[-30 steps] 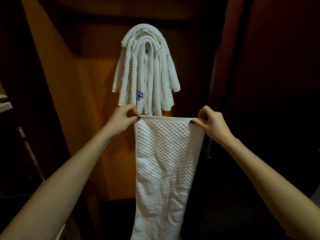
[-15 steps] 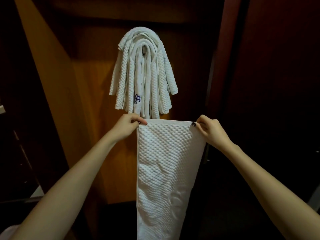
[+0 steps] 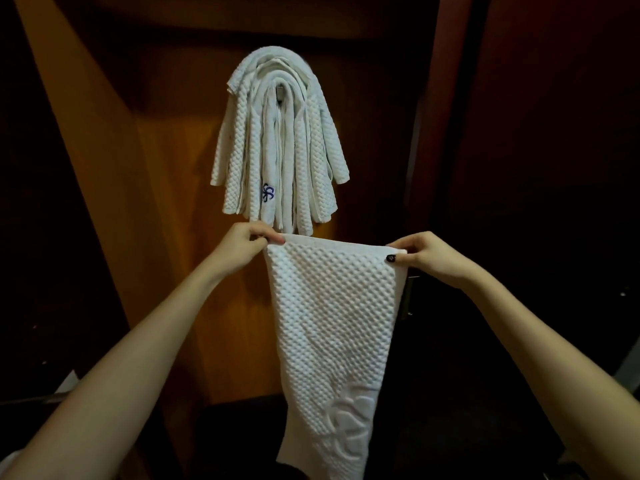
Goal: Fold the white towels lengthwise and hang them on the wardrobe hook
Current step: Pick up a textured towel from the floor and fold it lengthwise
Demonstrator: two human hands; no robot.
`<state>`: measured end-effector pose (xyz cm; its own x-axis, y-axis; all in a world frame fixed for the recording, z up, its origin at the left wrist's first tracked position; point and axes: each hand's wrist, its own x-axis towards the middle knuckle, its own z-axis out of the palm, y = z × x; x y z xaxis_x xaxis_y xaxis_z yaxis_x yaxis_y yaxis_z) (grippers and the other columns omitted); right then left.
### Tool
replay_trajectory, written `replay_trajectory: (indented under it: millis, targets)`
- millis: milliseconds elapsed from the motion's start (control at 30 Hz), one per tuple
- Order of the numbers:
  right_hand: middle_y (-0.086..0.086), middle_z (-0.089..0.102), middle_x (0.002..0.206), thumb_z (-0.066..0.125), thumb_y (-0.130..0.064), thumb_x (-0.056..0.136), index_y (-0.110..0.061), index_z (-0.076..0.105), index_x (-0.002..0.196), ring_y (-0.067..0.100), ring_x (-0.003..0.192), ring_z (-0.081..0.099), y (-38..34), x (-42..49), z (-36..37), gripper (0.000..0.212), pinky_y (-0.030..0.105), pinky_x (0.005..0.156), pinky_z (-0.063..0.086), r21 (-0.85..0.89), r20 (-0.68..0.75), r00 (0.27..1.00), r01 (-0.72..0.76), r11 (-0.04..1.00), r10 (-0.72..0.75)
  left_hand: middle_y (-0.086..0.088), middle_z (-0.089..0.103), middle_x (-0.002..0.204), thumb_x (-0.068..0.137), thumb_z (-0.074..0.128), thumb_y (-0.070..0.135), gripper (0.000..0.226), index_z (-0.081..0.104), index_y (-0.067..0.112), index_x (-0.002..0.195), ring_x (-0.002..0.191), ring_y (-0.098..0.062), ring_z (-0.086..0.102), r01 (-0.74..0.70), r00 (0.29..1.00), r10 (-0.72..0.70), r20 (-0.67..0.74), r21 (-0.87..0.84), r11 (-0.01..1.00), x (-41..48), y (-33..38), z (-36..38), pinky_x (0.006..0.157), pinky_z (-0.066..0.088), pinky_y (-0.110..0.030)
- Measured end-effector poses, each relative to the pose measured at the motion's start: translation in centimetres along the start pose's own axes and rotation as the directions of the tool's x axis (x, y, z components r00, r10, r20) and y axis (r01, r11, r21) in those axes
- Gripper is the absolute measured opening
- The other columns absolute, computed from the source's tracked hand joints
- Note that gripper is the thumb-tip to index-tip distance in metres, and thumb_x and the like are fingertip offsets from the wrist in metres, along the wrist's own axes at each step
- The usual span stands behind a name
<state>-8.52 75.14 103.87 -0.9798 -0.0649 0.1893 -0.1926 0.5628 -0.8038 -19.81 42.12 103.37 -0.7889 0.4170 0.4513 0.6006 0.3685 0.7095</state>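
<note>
Towel [image 3: 332,323] dangles in front of wardrobe, just below hung ones. Soft, light, floppy, and waffle weave looks grippy, so I reckon hem corners = best hold. Hands apart: left hand [image 3: 247,242] pinches left top corner, right hand [image 3: 426,254] pinches right. Vs 0.5 s ago: top edge now dips toward right hand, back layer peeking out there. Further back, hung towels [image 3: 280,140] bunched over hook [image 3: 280,92].

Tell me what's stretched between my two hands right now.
In the head view, the top edge of the white towel spans the gap: the left hand pinches one corner, the right hand the other, and the rest hangs down below.
</note>
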Motion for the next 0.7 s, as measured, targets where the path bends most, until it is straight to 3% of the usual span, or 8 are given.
replay_trajectory:
  millis: [67,167,233,333,433,533,600,700]
  targets:
    - [0.001,0.074,0.086,0.068,-0.016,0.089,-0.018,0.073,0.086,0.018,0.084,0.07,0.5,0.1,0.6,0.007,0.029,0.074,0.055,-0.015,-0.121,0.992,-0.023,1.0,0.021,-0.001,0.068,0.102,0.088,0.048,-0.008,0.035,0.074,0.016,0.089,0.101,-0.007,0.059,0.01,1.0,-0.01,0.007,-0.027,1.0,0.0,0.3,0.1,0.092,0.041,-0.022]
    - [-0.005,0.071,0.076,0.071,-0.019,0.087,-0.021,0.07,0.076,0.004,0.07,0.067,0.6,0.4,1.5,0.011,0.025,0.065,0.05,-0.035,-0.233,0.972,-0.017,0.999,0.009,-0.006,0.068,0.103,0.084,0.058,-0.006,0.026,0.074,0.012,0.092,0.102,-0.013,0.059,0.036,0.999,-0.037,-0.01,-0.089,0.995,-0.1,0.3,0.0,0.092,0.044,-0.024]
    - [-0.007,0.069,0.072,0.074,-0.019,0.085,-0.021,0.068,0.073,0.001,0.065,0.065,0.4,0.5,1.8,0.013,0.023,0.062,0.049,-0.042,-0.256,0.967,0.0,0.999,-0.011,-0.006,0.068,0.096,0.082,0.066,-0.003,0.017,0.074,0.01,0.09,0.094,-0.013,0.06,0.044,0.998,-0.049,-0.045,-0.104,0.994,-0.2,0.1,-0.1,0.082,0.046,-0.016]
    - [-0.003,0.068,0.073,0.074,-0.018,0.084,-0.018,0.065,0.071,0.004,0.065,0.064,-0.2,0.5,1.7,0.016,0.025,0.061,0.05,-0.053,-0.291,0.955,0.037,0.998,-0.051,0.003,0.066,0.083,0.077,0.071,-0.005,0.02,0.071,0.013,0.086,0.079,-0.006,0.058,0.027,0.986,-0.052,-0.159,-0.155,0.988,-0.5,-0.1,-0.1,0.072,0.044,-0.012]
    - [0.001,0.068,0.077,0.074,-0.02,0.084,-0.014,0.063,0.073,0.011,0.07,0.065,-1.1,0.5,1.4,0.017,0.031,0.063,0.051,-0.086,-0.315,0.945,0.068,0.994,-0.092,0.002,0.065,0.093,0.074,0.075,-0.005,0.031,0.067,0.011,0.1,0.082,-0.005,0.059,0.047,0.959,-0.133,-0.249,-0.325,0.945,-0.8,-0.4,-0.1,0.075,0.049,-0.013]
    - [0.001,0.066,0.076,0.074,-0.024,0.085,-0.015,0.059,0.071,0.013,0.071,0.064,-1.9,0.7,1.6,0.022,0.031,0.061,0.05,-0.119,-0.37,0.92,0.087,0.989,-0.126,0.003,0.066,0.091,0.075,0.077,0.005,0.019,0.07,0.01,0.092,0.083,-0.002,0.06,0.134,0.9,-0.278,-0.337,-0.394,0.909,-0.8,-0.6,0.2,0.066,0.045,-0.007]
    - [0.004,0.065,0.076,0.073,-0.026,0.085,-0.017,0.054,0.067,0.017,0.073,0.063,-2.2,0.7,1.8,0.028,0.031,0.06,0.048,-0.153,-0.403,0.904,0.086,0.984,-0.142,-0.001,0.067,0.085,0.077,0.075,0.003,0.013,0.07,0.008,0.087,0.079,-0.008,0.062,0.142,0.881,-0.329,-0.339,-0.474,0.869,-0.9,-0.5,0.8,0.061,0.048,-0.009]
    - [0.008,0.064,0.077,0.072,-0.026,0.086,-0.014,0.054,0.069,0.015,0.071,0.06,-2.2,0.6,1.9,0.027,0.03,0.058,0.045,-0.189,-0.428,0.887,0.1,0.977,-0.174,0.001,0.067,0.081,0.077,0.075,0.001,0.01,0.07,0.007,0.084,0.076,-0.005,0.061,0.096,0.882,-0.254,-0.398,-0.376,0.922,-1.1,-0.4,1.4,0.062,0.045,-0.004]
